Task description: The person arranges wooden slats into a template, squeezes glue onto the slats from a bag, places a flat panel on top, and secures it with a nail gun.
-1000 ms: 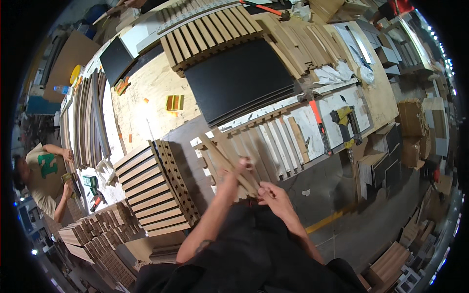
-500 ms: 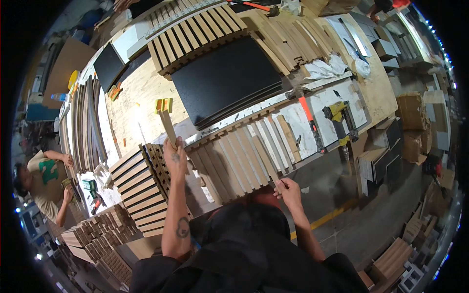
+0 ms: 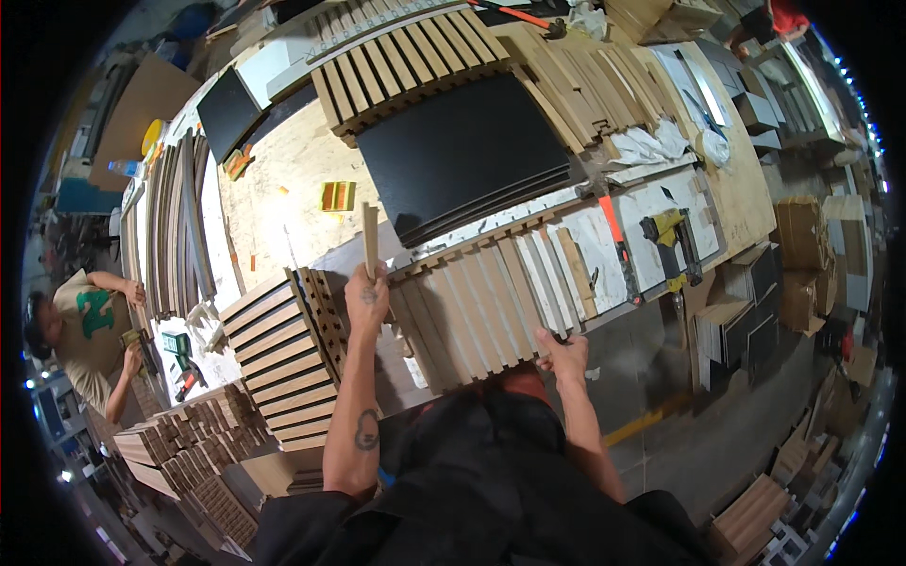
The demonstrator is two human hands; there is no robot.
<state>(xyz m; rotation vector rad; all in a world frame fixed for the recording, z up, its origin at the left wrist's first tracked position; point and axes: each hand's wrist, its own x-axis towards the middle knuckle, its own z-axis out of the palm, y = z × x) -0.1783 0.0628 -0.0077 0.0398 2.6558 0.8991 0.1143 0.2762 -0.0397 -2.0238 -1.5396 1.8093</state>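
Note:
My left hand is closed around a narrow wooden strip, which sticks up past the fingers. In front of me a row of wooden slats lies side by side in a notched frame. At the near end of one slat is my right hand, its thumb on the end and its other fingers curled below the edge. White strips show to the right of that slat.
Beyond the frame lies a stack of black panels. A hammer and a yellow-black nail gun rest to the right. Slatted panels stand at left. A person works at far left.
The left hand has drawn the strip away from the yellow-orange packet, which stays on the table. The slat at my right hand now lies in line with the row. The whole view has shifted slightly.

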